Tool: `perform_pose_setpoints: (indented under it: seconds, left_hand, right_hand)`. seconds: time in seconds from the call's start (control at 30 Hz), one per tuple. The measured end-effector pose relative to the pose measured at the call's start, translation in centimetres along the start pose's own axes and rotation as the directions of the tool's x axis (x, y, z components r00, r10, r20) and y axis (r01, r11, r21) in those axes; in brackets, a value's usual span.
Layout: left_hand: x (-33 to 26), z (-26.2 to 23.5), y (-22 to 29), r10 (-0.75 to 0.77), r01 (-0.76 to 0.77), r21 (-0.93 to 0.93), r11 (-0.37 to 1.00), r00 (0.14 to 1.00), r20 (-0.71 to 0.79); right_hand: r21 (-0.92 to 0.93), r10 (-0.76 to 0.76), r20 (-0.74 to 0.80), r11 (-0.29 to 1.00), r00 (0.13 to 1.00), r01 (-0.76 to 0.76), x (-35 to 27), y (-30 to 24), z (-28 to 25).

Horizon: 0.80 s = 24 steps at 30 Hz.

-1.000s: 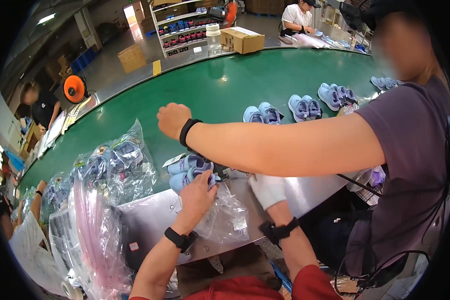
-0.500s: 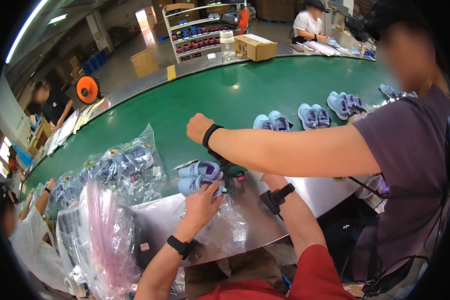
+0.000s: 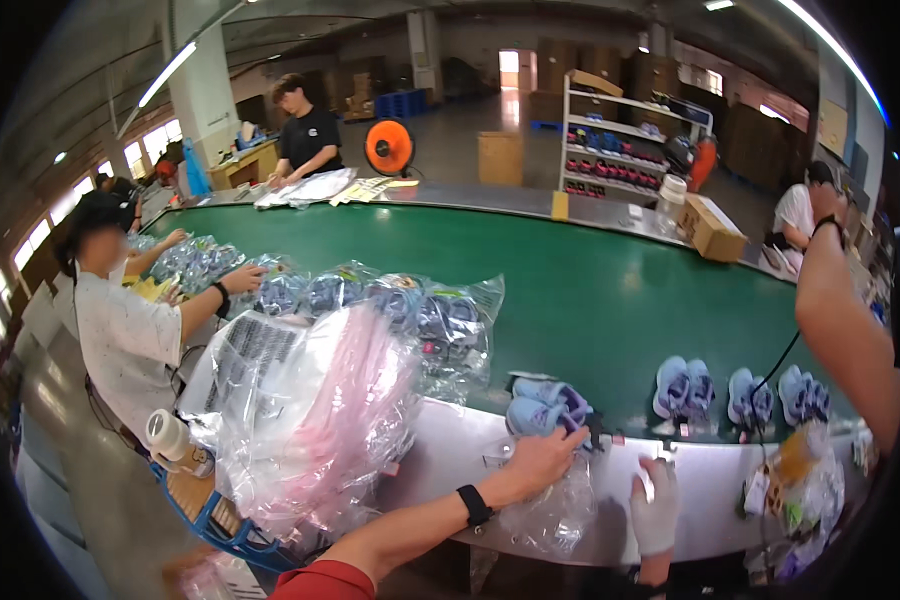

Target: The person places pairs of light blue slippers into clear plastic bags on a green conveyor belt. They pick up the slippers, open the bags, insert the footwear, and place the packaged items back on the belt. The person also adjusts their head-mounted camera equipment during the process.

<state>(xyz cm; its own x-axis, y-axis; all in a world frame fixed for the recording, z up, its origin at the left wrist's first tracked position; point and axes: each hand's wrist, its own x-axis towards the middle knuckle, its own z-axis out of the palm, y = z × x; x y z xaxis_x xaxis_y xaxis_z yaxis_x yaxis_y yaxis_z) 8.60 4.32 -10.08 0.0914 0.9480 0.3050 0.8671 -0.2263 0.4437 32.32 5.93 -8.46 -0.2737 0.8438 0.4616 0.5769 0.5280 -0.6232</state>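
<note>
Head view: left hand point(image 3: 540, 462) grasps unbagged shoes point(image 3: 532, 413); right hand point(image 3: 655, 510), grip indeterminable; bagged pairs point(image 3: 450, 313) lie left, bare pairs point(image 3: 672, 388) right.

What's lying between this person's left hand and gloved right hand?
In the head view: part of a clear plastic bag by the left hand, then metal counter before the gloved right hand.

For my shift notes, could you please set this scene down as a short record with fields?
Left grip: bare, fingers at a pale blue shoe pair
Right grip: white-gloved, apart from those shoes; contents unclear
Near left grip: clear plastic bag
Work surface: green top with metal edge
To the right: three more shoe pairs
To the left: bagged shoes, clear and pink plastic heap
Far side: orange fan, cardboard box
</note>
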Motion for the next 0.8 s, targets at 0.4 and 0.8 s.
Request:
perform_pose_setpoints:
  seconds: [0.4, 0.8]
  left_hand:
    - [-11.7, -6.6, 3.2, -0.409, 0.433, -0.462, 0.774, 0.899, 0.157]
    - [-14.5, -8.5, 1.9, -0.498, 0.459, -0.534, 0.710, 0.864, 0.080]
  right_hand:
    - [-0.120, -0.414, 0.501, 0.836, 0.760, 0.535, 8.9, -3.7, 7.7]
    - [0.018, -0.514, 0.522, 0.804, 0.681, 0.594, 11.3, -3.4, 10.3]
